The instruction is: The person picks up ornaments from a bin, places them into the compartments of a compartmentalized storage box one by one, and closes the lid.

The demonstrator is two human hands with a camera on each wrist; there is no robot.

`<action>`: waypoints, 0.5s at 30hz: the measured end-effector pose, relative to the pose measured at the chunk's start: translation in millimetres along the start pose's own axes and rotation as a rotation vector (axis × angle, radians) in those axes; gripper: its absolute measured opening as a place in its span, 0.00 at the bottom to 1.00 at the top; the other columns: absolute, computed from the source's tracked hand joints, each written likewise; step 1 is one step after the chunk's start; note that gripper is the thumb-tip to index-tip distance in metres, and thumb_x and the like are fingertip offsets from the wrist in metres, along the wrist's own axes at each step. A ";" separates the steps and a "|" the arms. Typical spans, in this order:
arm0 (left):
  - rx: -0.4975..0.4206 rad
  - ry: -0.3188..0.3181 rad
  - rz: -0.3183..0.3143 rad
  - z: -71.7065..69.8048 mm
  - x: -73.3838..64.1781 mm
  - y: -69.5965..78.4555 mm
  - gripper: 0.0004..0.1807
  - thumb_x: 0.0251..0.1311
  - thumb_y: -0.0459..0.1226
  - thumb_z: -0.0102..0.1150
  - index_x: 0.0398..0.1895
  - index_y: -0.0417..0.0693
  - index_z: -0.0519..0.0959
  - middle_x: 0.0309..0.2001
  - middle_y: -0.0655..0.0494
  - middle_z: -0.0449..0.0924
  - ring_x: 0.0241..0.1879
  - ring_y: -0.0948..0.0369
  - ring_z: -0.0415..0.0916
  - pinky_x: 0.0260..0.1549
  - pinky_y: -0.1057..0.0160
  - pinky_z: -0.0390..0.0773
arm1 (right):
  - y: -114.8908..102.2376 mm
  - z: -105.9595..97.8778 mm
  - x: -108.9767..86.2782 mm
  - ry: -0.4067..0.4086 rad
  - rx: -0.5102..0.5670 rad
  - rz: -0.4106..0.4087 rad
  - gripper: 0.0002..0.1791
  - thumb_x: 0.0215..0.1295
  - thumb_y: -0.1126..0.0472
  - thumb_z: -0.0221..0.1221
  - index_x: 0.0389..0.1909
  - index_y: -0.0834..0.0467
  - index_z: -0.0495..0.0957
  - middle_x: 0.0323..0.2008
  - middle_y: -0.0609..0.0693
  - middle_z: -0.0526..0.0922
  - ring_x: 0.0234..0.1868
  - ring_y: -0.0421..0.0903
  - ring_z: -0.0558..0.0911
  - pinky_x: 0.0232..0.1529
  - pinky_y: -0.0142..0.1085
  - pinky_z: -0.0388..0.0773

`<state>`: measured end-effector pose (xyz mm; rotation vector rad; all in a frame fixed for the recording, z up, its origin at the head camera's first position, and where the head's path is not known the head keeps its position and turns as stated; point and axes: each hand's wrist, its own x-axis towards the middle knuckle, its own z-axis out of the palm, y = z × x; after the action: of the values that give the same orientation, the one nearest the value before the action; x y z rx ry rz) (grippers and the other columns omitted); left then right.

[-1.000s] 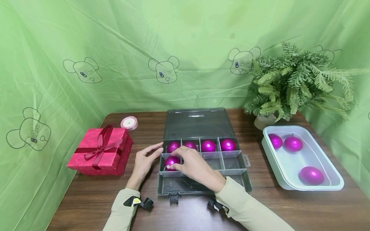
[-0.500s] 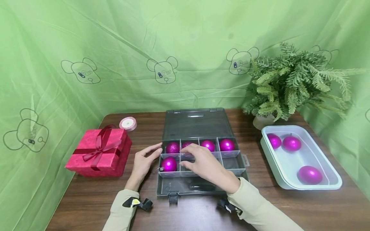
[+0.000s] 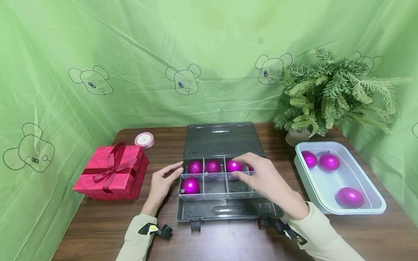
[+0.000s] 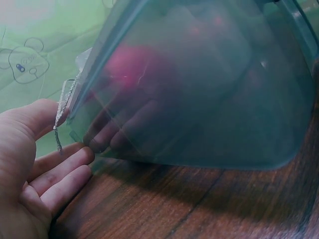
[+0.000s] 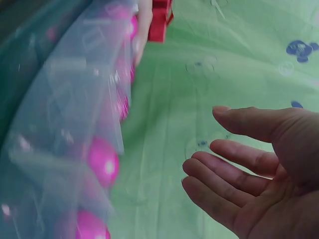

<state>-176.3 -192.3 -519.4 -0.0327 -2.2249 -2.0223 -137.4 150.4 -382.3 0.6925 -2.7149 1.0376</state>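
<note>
The left hand (image 3: pixel 161 183) lies at the case's (image 3: pixel 202 209) nine o'clock edge, fingers loosely extended against the wall and thumb up by the rim, seemingly to steady it. The right hand (image 3: pixel 266 177) is half spread and holds nothing; its thumb and fingertips stand apart, near the third ball (image 3: pixel 233 166) of the back row, while the right-wrist view shows it clear of the balls.

Four balls sit one to a cell in that row, the last mostly hidden by the right hand. The front ball (image 3: pixel 191 185) has the second row's nine o'clock cell, its silver cap turned towards the left hand. The dividers (image 3: pixel 213 197) probably stop the balls rolling into one another. The lid (image 3: pixel 223 141) lies back towards twelve o'clock, leaving the cells within reach. Three more balls are in the tub (image 3: pixel 326 181) at three o'clock, whose walls likely keep them from straying.

The case is smoky, see-through plastic; the tub is pale, with rounded corners. The back row's two balls nearest the left hand are grainy with glitter, while the front ball is smooth and satiny. A thin, sparkling loop (image 4: pixel 62 114) dangles beside the left thumb, outside the wall.
</note>
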 end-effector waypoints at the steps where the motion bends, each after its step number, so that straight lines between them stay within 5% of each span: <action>1: 0.002 0.000 0.001 0.0 -0.1 0.0 0.17 0.65 0.39 0.76 0.56 0.46 0.90 0.55 0.51 0.89 0.56 0.63 0.84 0.52 0.68 0.82 | 2.7 -5.9 -2.2 0.007 -0.006 0.007 0.22 0.63 0.61 0.76 0.57 0.60 0.85 0.53 0.52 0.88 0.54 0.55 0.87 0.57 0.54 0.83; 15: -0.003 0.003 -0.006 -0.1 -0.4 -0.5 0.17 0.64 0.40 0.77 0.55 0.47 0.90 0.54 0.51 0.89 0.56 0.62 0.84 0.52 0.67 0.83 | 55.1 -70.8 -38.9 0.105 -0.105 0.123 0.21 0.66 0.57 0.74 0.57 0.59 0.85 0.54 0.60 0.88 0.54 0.66 0.85 0.54 0.64 0.79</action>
<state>-175.9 -192.4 -519.9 -0.0238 -2.2226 -2.0273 -130.6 247.5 -373.6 0.4456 -2.7260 0.9203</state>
